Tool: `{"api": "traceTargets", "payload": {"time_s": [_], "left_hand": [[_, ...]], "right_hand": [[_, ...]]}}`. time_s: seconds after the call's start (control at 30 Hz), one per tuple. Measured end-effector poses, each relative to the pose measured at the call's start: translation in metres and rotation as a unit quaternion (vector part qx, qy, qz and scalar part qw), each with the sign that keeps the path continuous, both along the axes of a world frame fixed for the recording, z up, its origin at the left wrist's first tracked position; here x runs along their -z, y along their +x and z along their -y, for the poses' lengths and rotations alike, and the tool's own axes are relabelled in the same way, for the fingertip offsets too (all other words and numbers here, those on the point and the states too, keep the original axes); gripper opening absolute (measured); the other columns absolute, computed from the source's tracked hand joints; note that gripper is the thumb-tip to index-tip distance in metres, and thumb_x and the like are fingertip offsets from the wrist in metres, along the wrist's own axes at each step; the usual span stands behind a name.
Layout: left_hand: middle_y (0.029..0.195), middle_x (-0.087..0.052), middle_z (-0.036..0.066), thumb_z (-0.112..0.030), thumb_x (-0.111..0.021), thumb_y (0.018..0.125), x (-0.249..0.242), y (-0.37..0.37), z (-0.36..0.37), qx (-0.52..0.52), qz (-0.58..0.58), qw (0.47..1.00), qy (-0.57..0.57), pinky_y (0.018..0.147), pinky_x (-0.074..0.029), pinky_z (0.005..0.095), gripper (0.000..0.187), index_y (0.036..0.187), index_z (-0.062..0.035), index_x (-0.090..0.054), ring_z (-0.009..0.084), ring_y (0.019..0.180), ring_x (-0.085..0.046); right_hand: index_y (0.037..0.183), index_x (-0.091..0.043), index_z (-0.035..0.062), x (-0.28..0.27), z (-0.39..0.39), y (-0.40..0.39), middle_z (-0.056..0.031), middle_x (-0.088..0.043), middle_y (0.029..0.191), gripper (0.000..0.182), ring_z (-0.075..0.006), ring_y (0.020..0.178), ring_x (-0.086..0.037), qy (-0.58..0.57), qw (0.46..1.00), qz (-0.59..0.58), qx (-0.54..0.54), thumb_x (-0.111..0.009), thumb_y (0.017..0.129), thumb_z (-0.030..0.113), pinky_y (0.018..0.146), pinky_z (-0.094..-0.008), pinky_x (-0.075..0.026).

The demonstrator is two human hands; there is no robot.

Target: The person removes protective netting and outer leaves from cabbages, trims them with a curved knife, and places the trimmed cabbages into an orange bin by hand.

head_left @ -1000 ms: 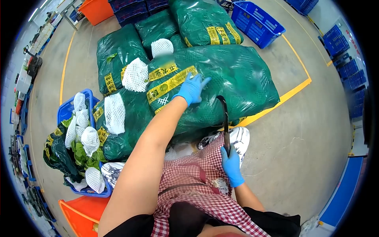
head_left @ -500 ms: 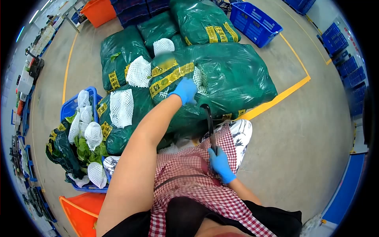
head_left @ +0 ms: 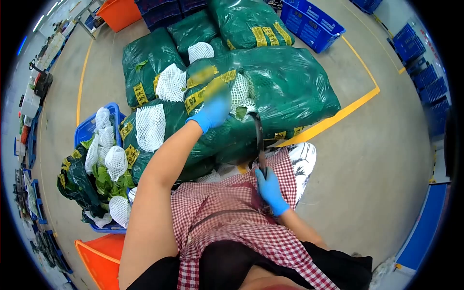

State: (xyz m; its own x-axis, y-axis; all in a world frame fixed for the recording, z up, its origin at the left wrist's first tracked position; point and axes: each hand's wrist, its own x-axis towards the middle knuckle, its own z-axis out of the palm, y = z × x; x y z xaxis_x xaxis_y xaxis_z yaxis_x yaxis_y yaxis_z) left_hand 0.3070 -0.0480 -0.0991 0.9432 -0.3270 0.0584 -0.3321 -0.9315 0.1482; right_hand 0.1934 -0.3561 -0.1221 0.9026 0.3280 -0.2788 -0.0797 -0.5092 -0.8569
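Observation:
My left hand [head_left: 215,112], in a blue glove, is closed on the plastic of a large green bag [head_left: 290,82], close to its yellow printed tape. Motion blurs the fingertips. Beside that hand, a gap in the bag bares white foam netting [head_left: 240,92] and a bit of green leaf [head_left: 240,113]. My right hand [head_left: 271,192], also gloved in blue, grips a long black tool with a hooked end [head_left: 259,137]. Its curved tip meets the bag just below the gap; whether it has an edge I cannot make out.
More stuffed green bags [head_left: 150,63] are piled behind and left, with loose foam nets [head_left: 151,128] on top. A blue crate [head_left: 116,118] at left holds leafy greens and nets. An orange bin [head_left: 99,256] stands near me; another blue crate [head_left: 311,26] is behind the pile.
My left hand has moved left, drawing the bag's plastic with it, and more netting and leaf show. The tool's hooked tip has risen to the gap.

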Motion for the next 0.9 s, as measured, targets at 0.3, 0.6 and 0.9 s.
{"api": "traceTargets", "payload": {"time_s": [0.3, 0.6, 0.9], "left_hand": [[0.088, -0.057, 0.014, -0.013, -0.060, 0.078, -0.038, -0.027, -0.066, -0.036, -0.087, 0.979, -0.181, 0.080, -0.044, 0.0371, 0.020, 0.093, 0.0006, -0.062, 0.0270, 0.088, -0.055], [0.093, -0.059, 0.010, -0.014, -0.061, 0.080, -0.058, -0.024, -0.130, -0.149, -0.160, 0.925, -0.312, 0.077, -0.045, 0.0303, 0.023, 0.097, 0.0012, -0.061, 0.0188, 0.084, -0.056], [0.097, -0.059, 0.010, -0.015, -0.060, 0.080, -0.050, -0.007, -0.175, -0.179, -0.216, 0.920, -0.275, 0.081, -0.045, 0.0295, 0.027, 0.102, 0.0008, -0.061, 0.0191, 0.090, -0.056]], "right_hand": [[0.086, -0.052, 0.0005, -0.020, 0.032, -0.044, -0.0062, -0.054, 0.062, 0.026, -0.0110, 0.055, -0.052, 0.037, 0.977, -0.210, -0.005, -0.056, 0.089, 0.026, 0.050, -0.0278, -0.041], [0.101, -0.044, 0.0063, 0.005, -0.157, 0.037, -0.0022, -0.046, 0.061, 0.025, -0.0112, 0.044, -0.043, 0.247, 0.893, -0.371, -0.068, -0.053, 0.091, 0.027, 0.039, -0.0266, -0.038], [0.094, -0.044, 0.0055, 0.016, -0.239, 0.028, -0.0041, -0.048, 0.058, 0.021, -0.0150, 0.041, -0.044, 0.234, 0.884, -0.395, -0.094, -0.052, 0.090, 0.024, 0.036, -0.0299, -0.037]]}}
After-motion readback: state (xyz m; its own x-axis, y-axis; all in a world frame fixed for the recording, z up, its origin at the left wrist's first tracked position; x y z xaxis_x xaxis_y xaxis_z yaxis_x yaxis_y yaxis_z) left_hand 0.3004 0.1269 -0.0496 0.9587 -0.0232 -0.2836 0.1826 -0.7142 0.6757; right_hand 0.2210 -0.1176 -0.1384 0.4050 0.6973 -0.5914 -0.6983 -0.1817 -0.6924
